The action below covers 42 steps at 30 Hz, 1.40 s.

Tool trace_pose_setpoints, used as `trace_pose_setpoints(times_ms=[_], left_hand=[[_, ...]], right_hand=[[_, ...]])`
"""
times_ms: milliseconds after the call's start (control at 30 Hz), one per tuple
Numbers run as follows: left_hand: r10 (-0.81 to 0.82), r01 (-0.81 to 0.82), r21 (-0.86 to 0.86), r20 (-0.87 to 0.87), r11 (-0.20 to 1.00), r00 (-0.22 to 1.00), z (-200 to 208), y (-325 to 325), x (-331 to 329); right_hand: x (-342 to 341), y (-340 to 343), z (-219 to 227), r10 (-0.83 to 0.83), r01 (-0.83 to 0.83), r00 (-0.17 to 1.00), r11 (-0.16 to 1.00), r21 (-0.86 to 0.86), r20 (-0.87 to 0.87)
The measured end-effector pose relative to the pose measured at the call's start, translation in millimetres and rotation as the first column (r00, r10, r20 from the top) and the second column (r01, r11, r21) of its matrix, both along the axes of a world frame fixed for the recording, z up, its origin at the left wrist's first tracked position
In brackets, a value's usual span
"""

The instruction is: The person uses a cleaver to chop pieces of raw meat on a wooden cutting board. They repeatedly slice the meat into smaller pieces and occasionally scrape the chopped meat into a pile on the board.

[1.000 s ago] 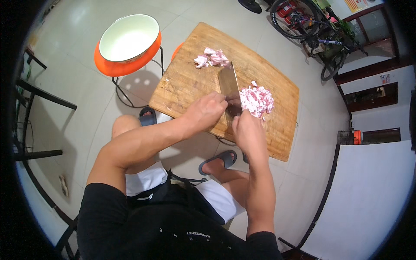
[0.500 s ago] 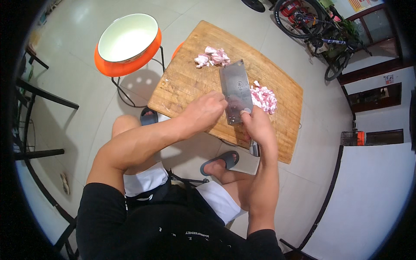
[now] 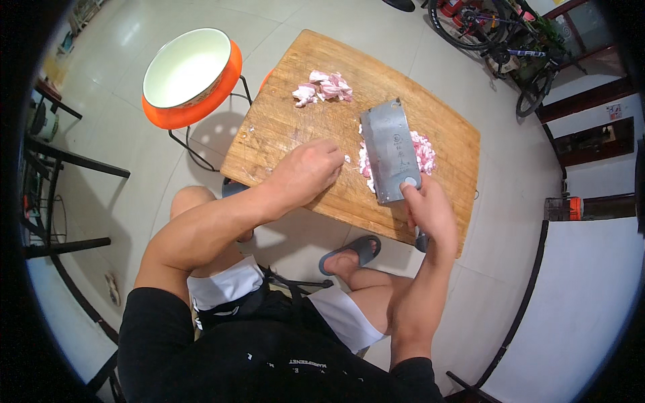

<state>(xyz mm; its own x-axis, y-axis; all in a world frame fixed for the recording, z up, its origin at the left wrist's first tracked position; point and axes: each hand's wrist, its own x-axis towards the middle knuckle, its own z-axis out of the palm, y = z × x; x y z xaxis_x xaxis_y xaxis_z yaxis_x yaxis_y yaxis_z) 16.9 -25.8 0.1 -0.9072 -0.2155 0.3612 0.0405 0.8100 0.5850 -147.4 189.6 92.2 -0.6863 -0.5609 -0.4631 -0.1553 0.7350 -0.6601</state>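
Pile of pink chopped raw meat (image 3: 423, 151) on a large rectangular wooden chopping board (image 3: 302, 127), partly hidden beneath a broad rectangular steel cleaver (image 3: 392, 151).

Head view, looking down: cleaver blade tilted almost flat, its wide face turned upward, over the meat on the right half of the board. Right hand (image 3: 430, 211) clamped around the cleaver handle at the board's near edge, thumb pressed against the base of the blade. Left hand (image 3: 306, 173) resting on the board just left of the blade, fingers curled loosely downward, holding nothing, fingertips near a few stray meat scraps. Hands apart, blade between them.

Step in hand, as a judgement: gathering or scraping the chopped pieces together with the flat of the blade, between rounds of chopping. Next move likely calls for bringing the edge down squarely on the heap while keeping the left fingertips clear of it.

Meat cut into small irregular cubes, pale pink with white fat. Second, smaller heap of coarser pink chunks (image 3: 322, 87) at the far side of the board, well apart. Round orange bowl with a white inside (image 3: 191, 70) on a metal stool left of the board. Bare knees and grey sandals below, tiled floor around.
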Motion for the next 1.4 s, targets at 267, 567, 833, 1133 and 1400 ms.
trace_pose_setpoints(times_ms=[267,567,833,1133,1400], left_hand=[[0.047,-0.045,0.052,-0.042,0.998,0.998,1.7,3.5,0.8],[0.05,-0.05,0.029,0.013,0.998,0.999,-0.9,3.2,-2.0],[0.062,-0.062,0.008,-0.027,0.998,0.998,-6.0,3.1,-3.1],[0.058,-0.057,0.022,-0.059,0.998,0.997,-6.6,4.0,-5.1],[0.023,-0.024,-0.002,-0.057,1.0,0.998,-7.0,9.7,-0.3]], right_hand=[[63.4,-15.0,8.5,0.264,-0.203,0.775,0.964,0.17,-0.573],[79.2,-14.9,8.4,0.266,-0.187,0.753,0.963,0.192,-0.602],[87.2,-23.8,12.9,0.328,-0.202,0.732,0.942,0.27,-0.598],[67.7,-70.9,5.1,0.384,-0.282,0.7,0.923,0.261,-0.602],[95.3,-30.6,18.0,0.384,-0.218,0.773,0.908,0.357,-0.506]])
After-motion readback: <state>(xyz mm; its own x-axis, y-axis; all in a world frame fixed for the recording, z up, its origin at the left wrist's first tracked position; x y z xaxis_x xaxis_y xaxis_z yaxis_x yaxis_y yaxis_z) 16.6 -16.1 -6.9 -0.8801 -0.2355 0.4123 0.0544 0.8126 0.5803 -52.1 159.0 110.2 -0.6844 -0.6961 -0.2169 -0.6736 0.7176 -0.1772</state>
